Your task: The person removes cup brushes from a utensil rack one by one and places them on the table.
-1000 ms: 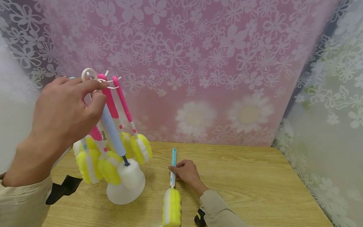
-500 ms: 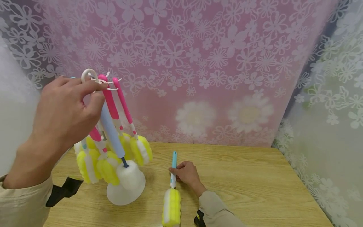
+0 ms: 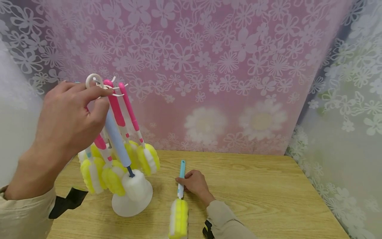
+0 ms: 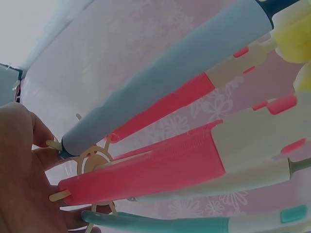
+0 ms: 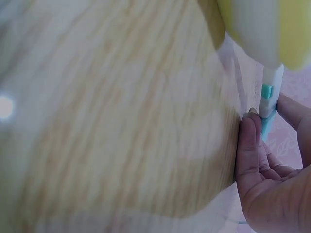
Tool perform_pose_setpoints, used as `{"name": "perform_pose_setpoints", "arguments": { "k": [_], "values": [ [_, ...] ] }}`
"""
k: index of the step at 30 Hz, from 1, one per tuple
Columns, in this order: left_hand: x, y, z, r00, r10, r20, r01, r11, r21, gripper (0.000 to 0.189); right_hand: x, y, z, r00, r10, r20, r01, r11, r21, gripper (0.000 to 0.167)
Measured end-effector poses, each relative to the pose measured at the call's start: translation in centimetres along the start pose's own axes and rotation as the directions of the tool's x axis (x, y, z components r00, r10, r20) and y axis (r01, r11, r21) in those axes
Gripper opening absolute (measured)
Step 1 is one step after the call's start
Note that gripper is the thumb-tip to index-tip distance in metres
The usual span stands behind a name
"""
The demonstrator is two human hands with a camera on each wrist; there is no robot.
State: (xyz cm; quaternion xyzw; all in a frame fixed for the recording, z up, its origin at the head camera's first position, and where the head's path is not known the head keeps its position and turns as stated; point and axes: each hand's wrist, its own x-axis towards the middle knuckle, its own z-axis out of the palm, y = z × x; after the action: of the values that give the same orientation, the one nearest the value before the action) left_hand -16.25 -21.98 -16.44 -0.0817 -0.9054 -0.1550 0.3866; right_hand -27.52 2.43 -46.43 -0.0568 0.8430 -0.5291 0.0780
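Observation:
In the head view my left hand (image 3: 71, 116), at the left, grips the top of a white hanging rack (image 3: 95, 80) with a ring and small hooks. Several sponge bottle brushes hang from it: pink-handled brushes (image 3: 129, 108), a pale blue-handled brush (image 3: 117, 139) with a white sponge, and a teal-handled one (image 4: 180, 223) in the left wrist view. My right hand (image 3: 196, 182) pinches the light blue handle of another sponge brush (image 3: 178, 219) low over the table, its yellow-and-white sponge toward me. In the right wrist view that sponge (image 5: 260, 29) fills the upper right corner.
The rack's round white base (image 3: 126, 209) stands on the wood-grain table (image 3: 253, 189). A pink flowered backdrop (image 3: 203, 66) rises behind the table, with a pale flowered sheet (image 3: 355, 109) at the right. Black straps (image 3: 67, 202) hang at both sleeves.
The light blue brush and my right hand have shifted slightly toward me. My left hand stays at the rack's top, and the rack has barely moved.

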Motion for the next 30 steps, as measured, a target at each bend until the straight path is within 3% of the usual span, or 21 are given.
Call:
{"name": "perform_pose_setpoints", "arguments": {
  "k": [7, 12, 16, 25, 30],
  "values": [
    [0.0, 0.2, 0.3, 1.000, 0.013, -0.026, -0.013, 1.000, -0.024, 0.042, -0.2, 0.0, -0.2, 1.000, 0.018, -0.014, -0.018, 0.999, -0.036, 0.036],
    [0.0, 0.3, 0.3, 0.998, 0.031, -0.058, -0.031, 0.999, 0.015, 0.042, -0.4, 0.2, -0.3, 1.000, 0.008, 0.009, -0.008, 1.000, 0.025, 0.036],
    [-0.4, 0.4, 0.2, 0.998, 0.000, -0.063, 0.003, 0.999, 0.051, 0.043, -0.7, 0.1, -0.4, 0.999, -0.003, 0.040, -0.001, 0.996, 0.087, 0.033],
    [-0.7, 0.7, -0.5, 0.995, -0.099, 0.007, 0.098, 0.993, 0.070, 0.045, -0.9, 0.7, -1.2, 0.998, -0.021, 0.063, 0.009, 0.984, 0.178, 0.034],
    [-0.8, 0.5, -0.8, 0.992, -0.126, 0.019, 0.126, 0.992, 0.023, 0.049, -1.1, 0.5, -2.7, 0.997, -0.050, 0.053, 0.038, 0.977, 0.209, 0.035]
  ]
}}
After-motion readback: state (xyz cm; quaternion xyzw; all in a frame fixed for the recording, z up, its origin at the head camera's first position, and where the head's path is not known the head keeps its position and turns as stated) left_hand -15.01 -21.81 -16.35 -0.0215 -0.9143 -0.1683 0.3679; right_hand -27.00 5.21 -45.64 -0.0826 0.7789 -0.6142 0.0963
